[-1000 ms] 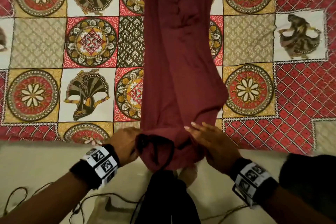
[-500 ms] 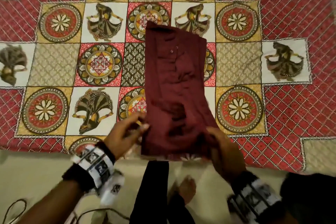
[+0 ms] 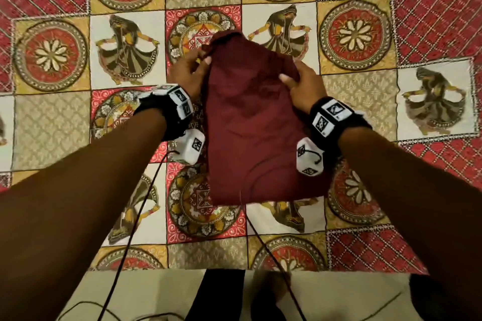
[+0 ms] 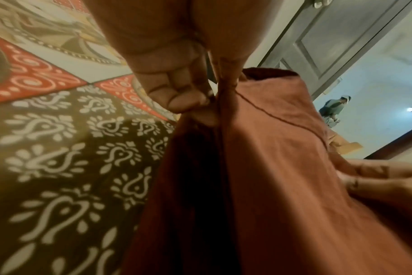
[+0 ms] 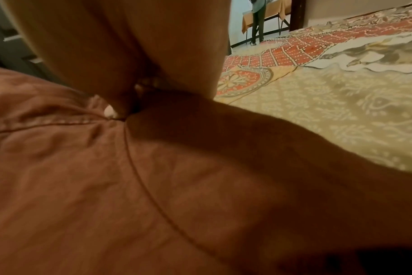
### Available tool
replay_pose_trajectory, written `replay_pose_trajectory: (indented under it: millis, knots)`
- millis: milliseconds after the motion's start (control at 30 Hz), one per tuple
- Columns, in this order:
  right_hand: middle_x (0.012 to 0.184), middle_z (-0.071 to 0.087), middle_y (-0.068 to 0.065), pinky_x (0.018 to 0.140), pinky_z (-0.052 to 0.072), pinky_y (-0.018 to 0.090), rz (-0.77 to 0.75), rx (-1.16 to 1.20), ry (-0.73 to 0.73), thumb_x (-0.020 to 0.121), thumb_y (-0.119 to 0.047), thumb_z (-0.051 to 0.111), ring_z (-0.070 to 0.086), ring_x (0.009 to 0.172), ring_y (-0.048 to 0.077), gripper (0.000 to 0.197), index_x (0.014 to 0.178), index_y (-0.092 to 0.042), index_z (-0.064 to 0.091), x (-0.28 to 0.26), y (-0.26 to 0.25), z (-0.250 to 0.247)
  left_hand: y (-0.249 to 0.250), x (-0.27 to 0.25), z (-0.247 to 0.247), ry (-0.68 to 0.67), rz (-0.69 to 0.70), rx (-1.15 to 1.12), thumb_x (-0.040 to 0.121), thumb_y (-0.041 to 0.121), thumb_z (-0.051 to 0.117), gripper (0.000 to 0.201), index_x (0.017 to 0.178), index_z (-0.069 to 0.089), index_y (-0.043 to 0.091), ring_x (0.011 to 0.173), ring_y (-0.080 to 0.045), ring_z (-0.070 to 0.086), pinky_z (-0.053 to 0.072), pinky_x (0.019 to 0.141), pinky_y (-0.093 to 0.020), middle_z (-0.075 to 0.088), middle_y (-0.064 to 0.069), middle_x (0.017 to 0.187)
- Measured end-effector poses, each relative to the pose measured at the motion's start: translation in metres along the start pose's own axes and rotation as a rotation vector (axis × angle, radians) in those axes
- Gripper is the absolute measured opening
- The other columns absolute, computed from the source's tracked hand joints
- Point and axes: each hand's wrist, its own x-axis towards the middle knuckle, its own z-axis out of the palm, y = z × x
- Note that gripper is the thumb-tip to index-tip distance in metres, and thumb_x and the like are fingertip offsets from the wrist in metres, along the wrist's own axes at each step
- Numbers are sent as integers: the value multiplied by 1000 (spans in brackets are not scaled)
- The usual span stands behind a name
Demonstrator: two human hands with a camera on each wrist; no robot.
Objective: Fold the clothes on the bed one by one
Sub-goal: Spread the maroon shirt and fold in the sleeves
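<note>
A maroon shirt [image 3: 250, 122] lies folded lengthwise on the patterned bedspread [image 3: 52, 117], its lower half doubled up over the top. My left hand [image 3: 191, 69] pinches the shirt's far left corner, thumb on top. My right hand [image 3: 300, 81] pinches the far right corner. In the left wrist view the left fingers [image 4: 176, 96] curl on the bunched maroon shirt [image 4: 259, 167] edge. In the right wrist view the right hand [image 5: 120, 109] grips the maroon shirt [image 5: 82, 167] at a seam. The collar is hidden under the fold.
The bedspread's near edge [image 3: 208, 267] meets a pale floor [image 3: 146, 292], where cables [image 3: 130, 242] trail from my wrists. My legs [image 3: 221, 294] stand against the bed. A grey door [image 4: 329, 37] and a distant person [image 4: 334, 108] show beyond the bed.
Both hands have carried the shirt's hem from the bed's near edge up and away, doubling the shirt over itself. My arms now reach far over the bed.
</note>
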Motion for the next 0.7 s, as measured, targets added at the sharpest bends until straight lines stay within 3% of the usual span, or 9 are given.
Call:
replay_pose_trajectory:
  millis: [100, 167, 233, 300, 400, 500, 567, 700]
  knots:
    - [132, 60, 16, 104, 44, 40, -68, -120, 157, 99, -34, 59, 55, 122, 33, 49, 140, -7, 50, -13, -6, -9, 3, -10, 2, 96, 120, 153, 98, 36, 52, 34, 122, 63, 14, 100, -22, 62, 46, 81, -25, 65, -5, 108]
    - [139, 55, 17, 110, 40, 44, -218, -234, 248, 100, -33, 56, 50, 129, 33, 53, 144, -5, 46, -42, -14, -12, 10, -35, -4, 186, 315, 323, 101, 29, 48, 39, 134, 55, 8, 121, -29, 55, 42, 101, -32, 58, -12, 130]
    - [145, 53, 17, 114, 37, 45, -404, -315, 272, 98, -23, 55, 48, 135, 34, 50, 142, -2, 50, -79, -23, -4, 10, -73, 1, 114, 523, 469, 100, 18, 45, 42, 139, 51, 6, 138, -32, 41, 31, 117, -38, 47, -16, 147]
    - [153, 46, 17, 119, 31, 48, -503, -406, 191, 96, -16, 54, 39, 145, 34, 51, 145, 0, 49, -113, -19, 23, 2, -115, 22, -78, 633, 552, 95, 9, 44, 50, 145, 46, 5, 148, -30, 28, 22, 122, -40, 36, -13, 157]
    - [163, 30, 16, 123, 24, 50, -434, -426, 82, 100, -15, 50, 22, 153, 30, 56, 152, 0, 37, -133, 7, 68, -26, -141, 59, -242, 582, 670, 96, 15, 45, 59, 153, 32, 7, 153, -28, 14, 23, 120, -49, 21, -9, 164]
    - [166, 19, 16, 125, 17, 50, -281, -482, 88, 103, -35, 46, 14, 156, 27, 67, 157, -1, 27, -125, 24, 84, -44, -122, 66, -254, 478, 785, 102, 36, 39, 62, 158, 22, 14, 154, -24, 8, 18, 122, -47, 13, -2, 166]
    - [168, 16, 13, 126, 12, 50, -210, -562, 122, 101, -52, 44, 10, 156, 25, 79, 159, -3, 22, -120, 31, 82, -51, -109, 62, -269, 481, 873, 101, 52, 33, 70, 159, 14, 19, 154, -20, 4, 13, 124, -45, 8, 3, 167]
    - [169, 14, 9, 126, 11, 49, -173, -612, 156, 94, -74, 42, 9, 157, 24, 97, 160, -6, 20, -121, 46, 70, -60, -103, 47, -239, 394, 917, 94, 72, 30, 89, 160, 6, 17, 154, -20, -2, 8, 124, -44, -1, 4, 167]
